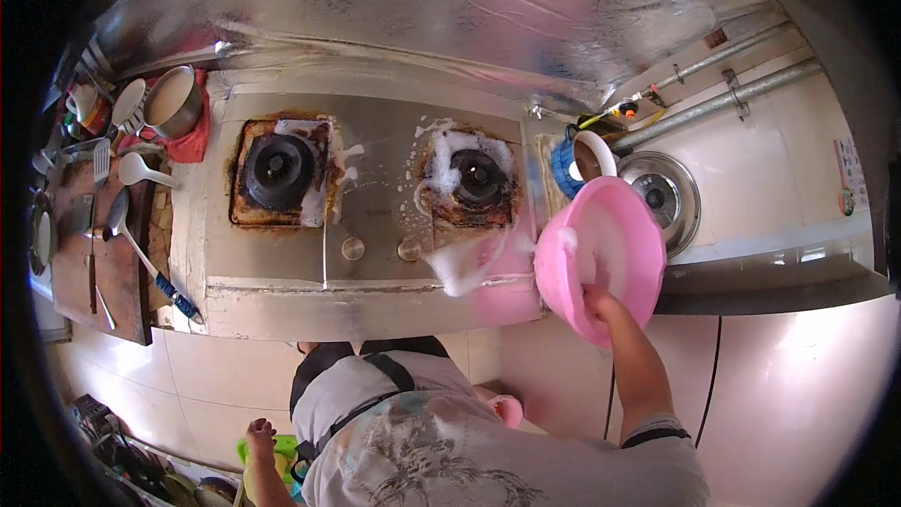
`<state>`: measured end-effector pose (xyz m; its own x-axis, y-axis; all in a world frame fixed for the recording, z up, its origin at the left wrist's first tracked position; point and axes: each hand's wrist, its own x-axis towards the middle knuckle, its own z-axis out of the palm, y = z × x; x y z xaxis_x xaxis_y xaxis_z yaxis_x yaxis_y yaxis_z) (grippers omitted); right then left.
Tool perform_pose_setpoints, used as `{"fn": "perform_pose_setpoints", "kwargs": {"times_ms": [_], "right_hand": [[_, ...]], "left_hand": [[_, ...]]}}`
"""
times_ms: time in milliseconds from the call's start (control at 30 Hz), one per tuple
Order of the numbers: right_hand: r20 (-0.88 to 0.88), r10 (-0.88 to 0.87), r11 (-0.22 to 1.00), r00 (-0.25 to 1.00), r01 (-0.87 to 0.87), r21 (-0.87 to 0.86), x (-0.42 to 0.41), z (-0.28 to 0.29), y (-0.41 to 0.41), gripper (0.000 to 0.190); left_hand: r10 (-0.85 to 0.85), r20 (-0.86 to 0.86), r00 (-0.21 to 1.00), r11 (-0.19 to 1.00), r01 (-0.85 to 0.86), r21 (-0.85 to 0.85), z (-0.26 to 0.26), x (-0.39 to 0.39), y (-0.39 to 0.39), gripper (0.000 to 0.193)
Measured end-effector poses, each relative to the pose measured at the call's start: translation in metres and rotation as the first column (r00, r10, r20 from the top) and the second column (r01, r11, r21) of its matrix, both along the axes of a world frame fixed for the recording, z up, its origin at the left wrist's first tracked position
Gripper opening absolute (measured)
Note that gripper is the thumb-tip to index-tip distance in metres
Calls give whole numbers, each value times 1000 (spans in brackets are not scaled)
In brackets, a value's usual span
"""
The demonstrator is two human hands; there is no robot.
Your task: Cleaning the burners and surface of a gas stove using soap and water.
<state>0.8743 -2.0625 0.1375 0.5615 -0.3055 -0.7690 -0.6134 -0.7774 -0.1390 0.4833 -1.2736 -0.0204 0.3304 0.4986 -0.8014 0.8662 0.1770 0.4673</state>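
Observation:
My right hand (600, 304) grips the rim of a pink plastic basin (559, 285) at the counter's right side. The basin is tilted, with soapy water inside. White suds (457, 273) spread from beside it over the front of a steel two-burner gas stove (373, 190). Foam lies around the right burner (481, 177), and more sits along the edges of the left burner (278, 170). Both burner wells are stained brown and black. Low at my side, my left hand (261, 434) hangs with loosely curled fingers and nothing visible in it.
Behind the basin stand a blue-checked container (563, 162) and a round steel lid-like piece (693, 204). Pipes (732, 95) run along the wall. At left, a wooden chopping board (123, 253) carries a cleaver; a wok spatula (144, 253) lies across its edge. A pot (171, 105) stands behind.

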Motion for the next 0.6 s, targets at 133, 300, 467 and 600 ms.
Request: {"fn": "perform_pose_setpoints", "kwargs": {"times_ms": [133,300,467,600], "right_hand": [[116,-567,823,815,558,102,19,45,77,43],[317,-834,447,451,217,868,44,18,1,51],[42,-721,109,692,53,993,74,153,150,47],[105,-562,220,821,26,975,110,189,208,61]], "left_hand": [[-48,-44,998,999,48,-1,3,5,-10,24],[-14,-11,1000,1000,14,-14,9,24,-13,24],[49,16,999,999,-50,15,-1,-4,-16,24],[32,15,999,999,-32,8,-24,-12,-21,23]]}}
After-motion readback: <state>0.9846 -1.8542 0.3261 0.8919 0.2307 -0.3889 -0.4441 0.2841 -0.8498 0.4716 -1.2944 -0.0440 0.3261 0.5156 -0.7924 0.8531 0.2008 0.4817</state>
